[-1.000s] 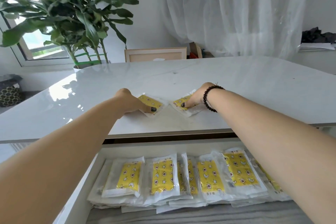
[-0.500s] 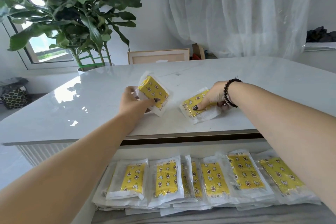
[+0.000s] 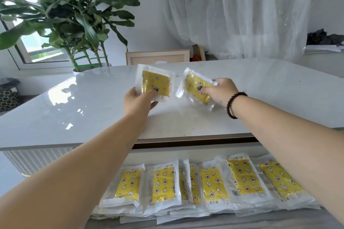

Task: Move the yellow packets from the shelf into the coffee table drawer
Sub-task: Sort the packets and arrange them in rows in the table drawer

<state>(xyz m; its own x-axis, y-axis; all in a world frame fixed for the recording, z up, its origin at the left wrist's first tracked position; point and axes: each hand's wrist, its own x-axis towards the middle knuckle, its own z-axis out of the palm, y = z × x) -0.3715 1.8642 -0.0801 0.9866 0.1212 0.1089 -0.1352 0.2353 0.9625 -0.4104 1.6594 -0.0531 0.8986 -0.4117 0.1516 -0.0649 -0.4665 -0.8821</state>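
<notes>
My left hand (image 3: 138, 100) pinches a yellow packet (image 3: 156, 82) in clear wrap and holds it upright above the white tabletop (image 3: 74, 113). My right hand (image 3: 219, 91), with a dark bead bracelet at the wrist, grips a second yellow packet (image 3: 196, 86), tilted and lifted off the top. Below the table's front edge the open drawer (image 3: 167, 151) holds several yellow packets (image 3: 212, 184) laid side by side in overlapping rows. My forearms cover the drawer's left and right ends.
A large potted plant (image 3: 70, 15) stands behind the table at the left. A framed panel (image 3: 158, 57) leans behind the far edge, with white curtains (image 3: 242, 15) beyond. A patterned basket (image 3: 8, 98) sits on the floor at far left.
Both hands picked a packet up from the tabletop and raised it. The left packet turned upright; the right packet, still down half a second ago, is now lifted and tilted.
</notes>
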